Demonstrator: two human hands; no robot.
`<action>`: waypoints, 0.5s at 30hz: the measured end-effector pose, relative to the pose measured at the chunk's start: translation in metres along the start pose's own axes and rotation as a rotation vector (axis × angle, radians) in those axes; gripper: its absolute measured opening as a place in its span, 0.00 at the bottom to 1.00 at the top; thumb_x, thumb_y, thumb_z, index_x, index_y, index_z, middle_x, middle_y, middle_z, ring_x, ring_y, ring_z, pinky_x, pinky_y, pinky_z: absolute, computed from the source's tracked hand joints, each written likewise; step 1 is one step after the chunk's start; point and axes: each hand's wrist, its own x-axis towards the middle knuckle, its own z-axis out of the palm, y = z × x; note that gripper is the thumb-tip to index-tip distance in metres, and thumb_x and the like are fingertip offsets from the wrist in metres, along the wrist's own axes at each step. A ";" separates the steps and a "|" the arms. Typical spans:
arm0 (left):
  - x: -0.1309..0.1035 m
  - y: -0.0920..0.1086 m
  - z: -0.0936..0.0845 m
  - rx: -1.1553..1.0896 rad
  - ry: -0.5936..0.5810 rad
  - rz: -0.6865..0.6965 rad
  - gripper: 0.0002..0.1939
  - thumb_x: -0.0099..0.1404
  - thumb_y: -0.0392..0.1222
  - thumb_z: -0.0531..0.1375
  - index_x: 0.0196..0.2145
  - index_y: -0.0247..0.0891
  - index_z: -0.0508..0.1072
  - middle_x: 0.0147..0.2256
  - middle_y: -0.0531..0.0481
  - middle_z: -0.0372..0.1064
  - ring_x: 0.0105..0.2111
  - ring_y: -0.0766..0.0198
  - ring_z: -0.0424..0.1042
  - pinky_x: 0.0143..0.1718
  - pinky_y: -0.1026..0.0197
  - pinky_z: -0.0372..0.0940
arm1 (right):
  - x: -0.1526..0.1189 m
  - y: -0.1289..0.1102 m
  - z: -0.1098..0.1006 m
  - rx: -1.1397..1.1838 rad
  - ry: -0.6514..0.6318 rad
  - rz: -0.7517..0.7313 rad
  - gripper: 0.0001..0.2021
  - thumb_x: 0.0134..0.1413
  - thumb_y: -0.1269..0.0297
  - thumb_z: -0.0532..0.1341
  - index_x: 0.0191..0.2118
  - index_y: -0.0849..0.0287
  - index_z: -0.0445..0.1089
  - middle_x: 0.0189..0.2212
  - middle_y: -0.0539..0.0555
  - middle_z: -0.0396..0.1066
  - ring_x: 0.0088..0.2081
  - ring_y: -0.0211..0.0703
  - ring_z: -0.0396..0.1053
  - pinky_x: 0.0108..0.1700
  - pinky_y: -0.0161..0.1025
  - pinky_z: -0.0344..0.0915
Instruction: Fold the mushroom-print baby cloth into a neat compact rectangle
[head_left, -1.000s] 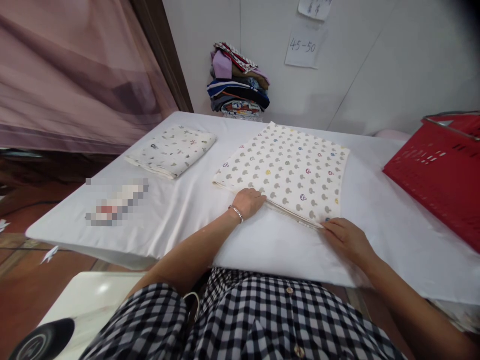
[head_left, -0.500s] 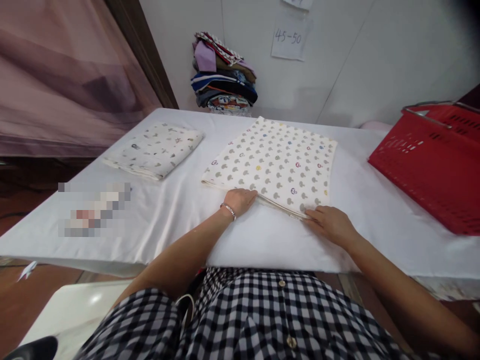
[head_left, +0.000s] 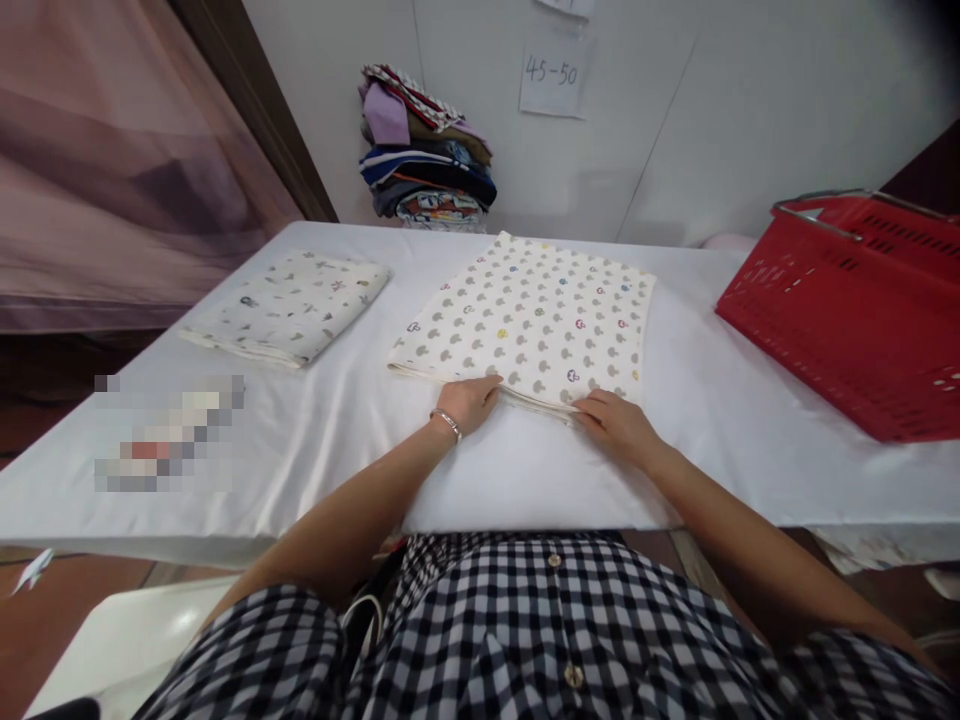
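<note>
A folded cream cloth (head_left: pixel 525 320) with a grey mushroom print, a few of them coloured, lies flat in the middle of the table. Its layered near edge faces me. My left hand (head_left: pixel 469 403) wears a silver bracelet at the wrist and pinches that edge near its middle. Farther right along the same edge, my right hand (head_left: pixel 619 425) grips the layers, thumb hidden beneath the fingers. To the left rests another folded cream cloth (head_left: pixel 289 305) with small scattered prints, apart from both hands.
White fabric covers the table (head_left: pixel 330 430). A red plastic basket (head_left: pixel 847 320) stands on the right. Near the left front lies a pixelated item (head_left: pixel 172 435). Behind the table rises a stack of folded clothes (head_left: pixel 427 150); a white stool (head_left: pixel 127 640) is at lower left.
My right hand has shifted a little left along the near edge, closer to my left hand. The left hand keeps its hold. The whole view has turned slightly right.
</note>
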 end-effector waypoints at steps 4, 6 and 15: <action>-0.008 0.014 -0.002 0.007 -0.056 0.112 0.11 0.66 0.42 0.50 0.42 0.41 0.68 0.31 0.52 0.72 0.32 0.63 0.70 0.31 0.62 0.59 | 0.004 0.002 0.000 0.091 0.003 0.090 0.13 0.61 0.59 0.49 0.37 0.53 0.70 0.32 0.51 0.67 0.35 0.40 0.65 0.34 0.35 0.57; -0.009 0.026 0.001 0.037 -0.077 0.294 0.09 0.66 0.40 0.50 0.38 0.39 0.69 0.34 0.50 0.71 0.36 0.63 0.69 0.34 0.62 0.60 | 0.005 0.002 -0.001 0.110 -0.005 0.089 0.13 0.61 0.58 0.49 0.36 0.54 0.71 0.32 0.51 0.67 0.35 0.40 0.65 0.34 0.35 0.56; 0.009 0.075 0.027 0.235 0.061 0.594 0.11 0.68 0.34 0.48 0.38 0.35 0.69 0.36 0.46 0.68 0.38 0.60 0.66 0.33 0.59 0.58 | 0.005 0.005 -0.001 0.164 -0.034 0.085 0.14 0.61 0.57 0.50 0.40 0.53 0.71 0.31 0.51 0.68 0.34 0.39 0.65 0.34 0.34 0.55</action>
